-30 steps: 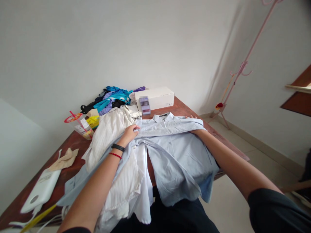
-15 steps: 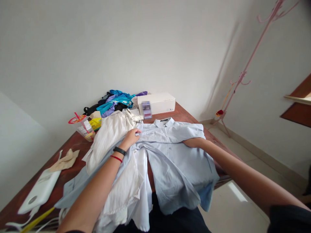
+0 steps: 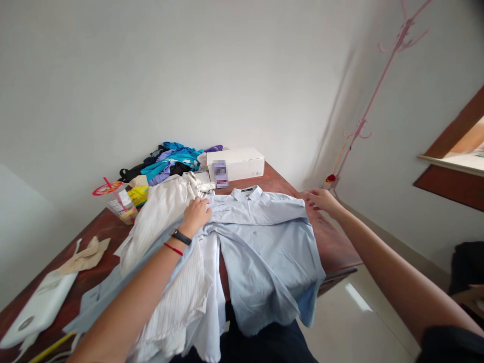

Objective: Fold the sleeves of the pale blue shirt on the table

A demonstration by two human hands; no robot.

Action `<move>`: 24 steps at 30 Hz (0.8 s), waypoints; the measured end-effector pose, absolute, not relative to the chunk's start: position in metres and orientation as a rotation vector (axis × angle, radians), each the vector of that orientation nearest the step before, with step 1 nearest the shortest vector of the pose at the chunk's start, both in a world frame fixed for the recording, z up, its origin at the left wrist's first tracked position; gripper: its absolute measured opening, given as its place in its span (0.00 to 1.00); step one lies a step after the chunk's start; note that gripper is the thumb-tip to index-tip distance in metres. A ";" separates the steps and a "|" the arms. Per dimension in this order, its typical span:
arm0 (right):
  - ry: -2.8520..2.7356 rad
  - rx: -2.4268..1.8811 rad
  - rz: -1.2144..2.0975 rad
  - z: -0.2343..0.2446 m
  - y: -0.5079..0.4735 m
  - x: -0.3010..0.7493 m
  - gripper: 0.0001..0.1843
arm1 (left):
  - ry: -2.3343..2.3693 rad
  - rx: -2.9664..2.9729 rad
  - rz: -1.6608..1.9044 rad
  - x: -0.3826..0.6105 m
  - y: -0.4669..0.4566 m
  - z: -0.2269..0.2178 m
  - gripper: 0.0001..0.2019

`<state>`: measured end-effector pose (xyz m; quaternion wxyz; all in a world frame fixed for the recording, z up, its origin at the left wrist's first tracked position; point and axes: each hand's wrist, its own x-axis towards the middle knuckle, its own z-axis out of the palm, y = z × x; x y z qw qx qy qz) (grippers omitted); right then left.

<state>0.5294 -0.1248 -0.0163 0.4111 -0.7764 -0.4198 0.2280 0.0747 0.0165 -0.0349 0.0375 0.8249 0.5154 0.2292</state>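
Reddish-brown table (image 3: pixel 336 247) against a plain wall (image 3: pixel 227 75); light-blue shirt (image 3: pixel 272 262) lies on its near right part, collar toward the wall, hem hanging over the near edge. Change: right hand (image 3: pixel 320 199) was tucked under the sleeve (image 3: pixel 260 214) half a second ago, now out beyond the shirt's right side. Sleeve stays laid across the chest; reads as that end being done with for now. Right hand: fingers loosely spread, nothing visible in it, tips right by the sleeve's folded end, contact unclear. Left hand (image 3: pixel 196 214): fingers curled on the blue cloth near the shoulder, beside the striped white garment (image 3: pixel 155 212); can't tell if pinching or just pressing.
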 end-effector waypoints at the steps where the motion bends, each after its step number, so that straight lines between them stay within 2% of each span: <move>1: -1.001 -1.971 0.610 -0.022 -0.120 0.534 0.14 | 1.566 2.584 0.707 0.083 0.011 -0.031 0.13; 4: -0.987 -1.964 0.725 -0.036 -0.110 0.538 0.16 | 1.273 2.726 0.644 0.116 -0.006 -0.020 0.16; 8: -1.006 -1.939 0.714 -0.042 -0.100 0.538 0.20 | 0.756 2.802 0.432 0.177 -0.036 -0.012 0.22; 12: -1.035 -1.922 0.671 -0.044 -0.092 0.543 0.17 | 0.407 2.927 0.357 0.249 -0.071 -0.014 0.26; 16: -1.049 -1.900 0.567 -0.056 -0.086 0.549 0.13 | 0.352 3.066 0.374 0.315 -0.097 -0.030 0.32; 21: -1.041 -1.875 0.480 -0.075 -0.081 0.555 0.13 | 0.426 3.174 0.413 0.361 -0.104 -0.048 0.21; 24: -1.043 -1.874 0.498 -0.078 -0.079 0.557 0.14 | 0.454 3.174 0.365 0.368 -0.104 -0.054 0.20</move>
